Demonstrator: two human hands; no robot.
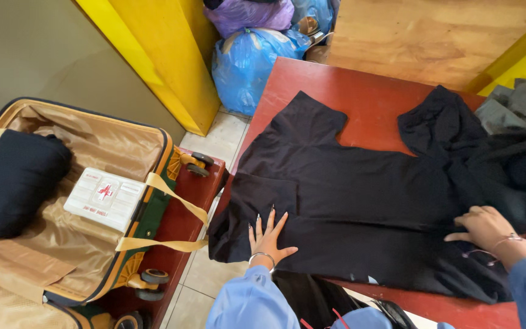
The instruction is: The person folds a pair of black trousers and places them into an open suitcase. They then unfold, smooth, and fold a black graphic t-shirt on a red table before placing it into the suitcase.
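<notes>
A black garment (360,195) lies spread flat on a red-brown table (360,91), with one sleeve pointing toward the far left corner. My left hand (268,237) rests flat on the garment's near left part, fingers spread apart. My right hand (485,228) presses on the garment's near right side, fingers slightly curled, holding nothing. Both arms wear light blue sleeves, and each wrist has a thin bracelet.
An open tan-lined suitcase (86,158) lies at left with a dark folded bundle (13,180) and a white first-aid box (105,198) inside. Blue and purple plastic bags (251,58) sit beyond the table. Grey clothing (515,106) is piled at the right edge. A yellow panel (165,61) stands behind.
</notes>
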